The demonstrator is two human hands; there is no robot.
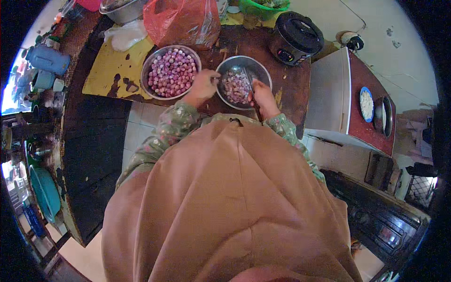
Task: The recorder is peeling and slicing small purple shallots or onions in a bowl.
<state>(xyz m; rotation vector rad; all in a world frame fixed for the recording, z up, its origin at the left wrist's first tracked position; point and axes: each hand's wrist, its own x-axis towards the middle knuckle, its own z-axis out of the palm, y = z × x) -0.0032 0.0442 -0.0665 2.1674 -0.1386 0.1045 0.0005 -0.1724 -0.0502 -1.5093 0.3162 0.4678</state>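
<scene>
My right hand (263, 98) grips a knife (248, 74) whose blade points into the right-hand metal bowl (266, 72). Sliced shallots (235, 86) lie in that bowl. Between the two bowls is my left hand (204, 86), slightly blurred, its curled fingertips at the left rim of the right-hand bowl. Whether those fingers hold a piece or the rim, I cannot tell. Beside my left hand stands another metal bowl (143, 78), filled with whole peeled shallots (172, 74).
Both bowls rest on a worn wooden table (290, 90). Behind them are a red plastic bag (181, 24) and a black rice cooker (297, 38). A white cabinet (327, 90) at right carries a blue-rimmed plate (366, 104). A gas stove (384, 225) stands lower right.
</scene>
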